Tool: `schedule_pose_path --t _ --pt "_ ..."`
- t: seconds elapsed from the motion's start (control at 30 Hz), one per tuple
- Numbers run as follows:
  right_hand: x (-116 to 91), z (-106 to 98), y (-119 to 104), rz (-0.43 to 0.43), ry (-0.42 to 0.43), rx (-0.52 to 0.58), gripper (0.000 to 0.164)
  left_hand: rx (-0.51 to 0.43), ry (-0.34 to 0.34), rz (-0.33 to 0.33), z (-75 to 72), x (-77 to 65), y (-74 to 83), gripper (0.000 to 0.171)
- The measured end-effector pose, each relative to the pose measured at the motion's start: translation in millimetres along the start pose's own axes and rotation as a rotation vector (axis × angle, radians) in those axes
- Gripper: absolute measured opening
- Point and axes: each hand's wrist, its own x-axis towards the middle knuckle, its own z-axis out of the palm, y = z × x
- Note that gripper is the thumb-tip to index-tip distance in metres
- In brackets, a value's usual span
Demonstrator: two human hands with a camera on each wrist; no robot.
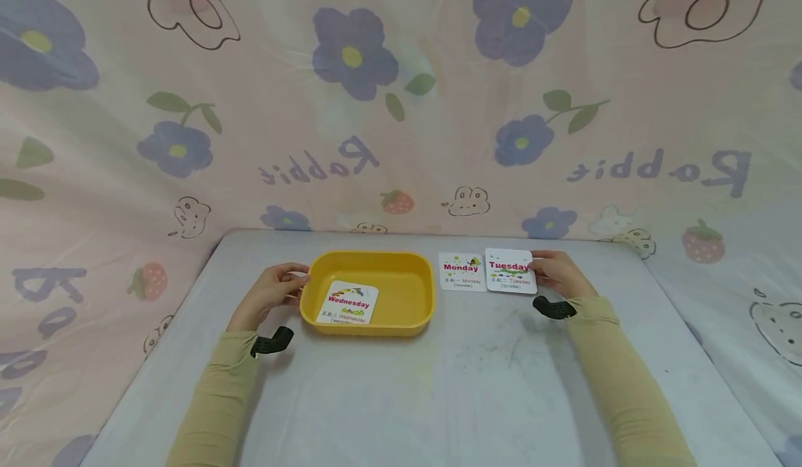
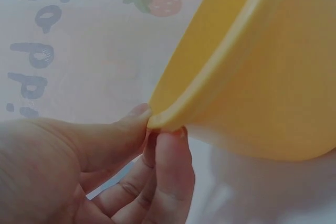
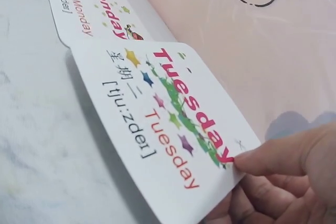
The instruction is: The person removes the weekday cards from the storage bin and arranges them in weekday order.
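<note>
My left hand pinches the left rim of a yellow plastic tray between thumb and fingers. Inside that tray a white "Wednesday" card leans at a slant against the near side. At the right, my right hand holds the right edge of a "Tuesday" card, thumb on its face and fingers beneath. The right wrist view shows the Tuesday card tilted, with a shadow under its near edge. Just left of it lies the "Monday" card, its corner overlapped by the Tuesday card in that view.
The white table carries some faint grey smudges. Behind it hangs a pink curtain printed with flowers and rabbits, close to the table's back edge. A black wrist device sits on the left wrist and another on the right.
</note>
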Motion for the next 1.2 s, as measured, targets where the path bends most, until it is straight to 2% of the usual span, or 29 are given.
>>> schedule_pose_path --t 0.47,0.77,0.97,1.2 --pt "5.4 -6.2 4.5 -0.071 0.035 -0.054 0.055 0.02 -0.002 -0.011 0.5 3.2 2.9 0.039" --pt "5.6 -4.8 6.1 -0.145 0.122 -0.16 0.049 0.018 -0.002 0.002 2.0 -0.4 2.8 0.038" --pt "11.1 -5.1 11.1 -0.142 0.188 -0.211 0.045 0.01 -0.002 -0.003 2.3 -0.9 2.7 0.038" --pt "14.7 -5.4 11.4 -0.144 0.194 -0.268 0.047 0.01 0.005 -0.013 1.5 -0.4 2.5 0.036"
